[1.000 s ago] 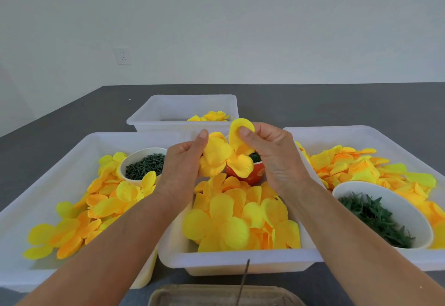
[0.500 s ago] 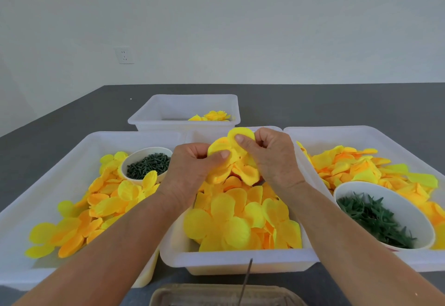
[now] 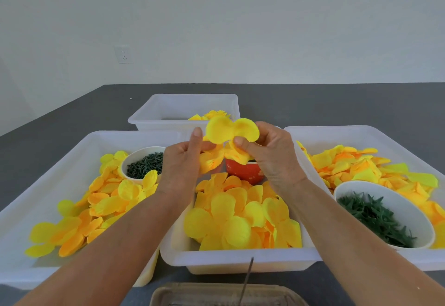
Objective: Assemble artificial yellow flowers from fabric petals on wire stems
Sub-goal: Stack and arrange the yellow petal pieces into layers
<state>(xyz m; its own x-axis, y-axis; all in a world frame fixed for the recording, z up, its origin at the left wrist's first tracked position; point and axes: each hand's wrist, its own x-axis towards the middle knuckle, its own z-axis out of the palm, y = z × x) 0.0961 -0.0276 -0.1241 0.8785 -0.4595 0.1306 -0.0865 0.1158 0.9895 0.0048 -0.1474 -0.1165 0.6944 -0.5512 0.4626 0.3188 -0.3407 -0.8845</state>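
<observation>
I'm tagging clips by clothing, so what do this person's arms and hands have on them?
Nothing that shows. Both forearms are bare right to the bottom edge of the picture, with no sleeve or cuff in view. The left hand and the right hand wear no gloves, and no watch, bracelet or ring can be seen.

A brown tray (image 3: 226,296) and thin wire (image 3: 246,279) leave the bottom edge.

Cup (image 3: 243,172) behind petals (image 3: 240,219) in bin (image 3: 236,261)
</observation>
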